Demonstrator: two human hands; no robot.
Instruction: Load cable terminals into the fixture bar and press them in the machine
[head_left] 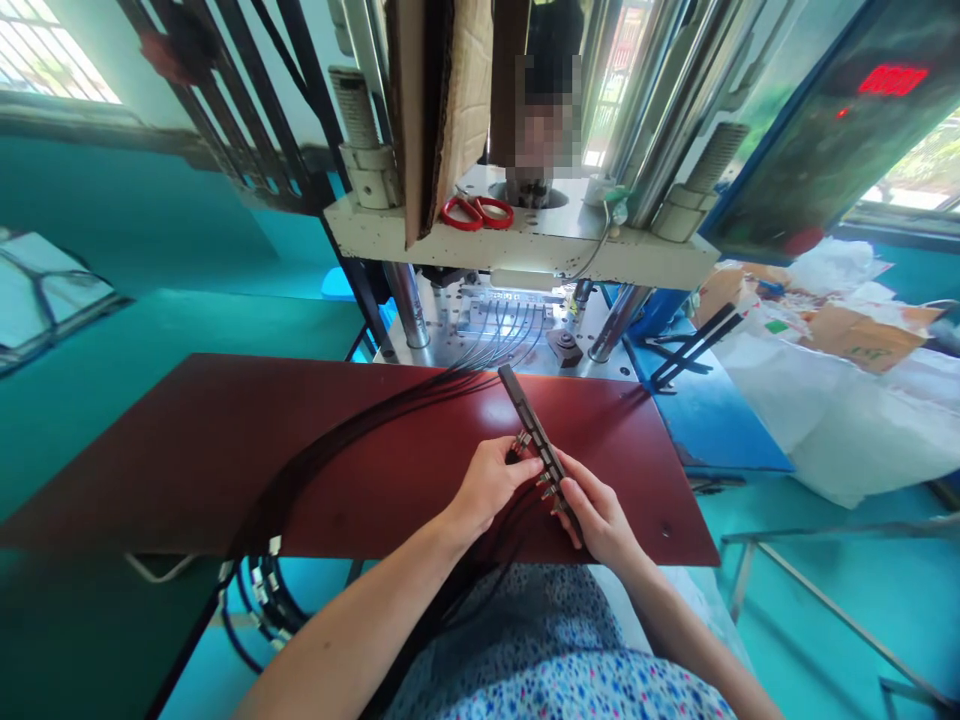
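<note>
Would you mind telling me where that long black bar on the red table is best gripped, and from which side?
Probably at its bare far half, from above. The bar lies flat and slim, angled away toward the machine, so fingers can pinch its long edges. The near half is crowded: metal plugs line it, and the left hand and right hand hold it there.

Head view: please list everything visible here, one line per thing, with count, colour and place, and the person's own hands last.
fixture bar: one, black, slanting over the table, held in both hands
metal connectors: several, silver, seated along the bar's lower part
cables: a bundle, black, across the table to its left edge
table: one, dark red, centre
press machine: one, off-white, behind the table
scissors: one pair, red handles, on the machine's platen
cardboard: one sheet, brown, upright on the machine
white bags: a heap, right
left hand: on the bar's connector side
right hand: gripping the bar's near end
</note>
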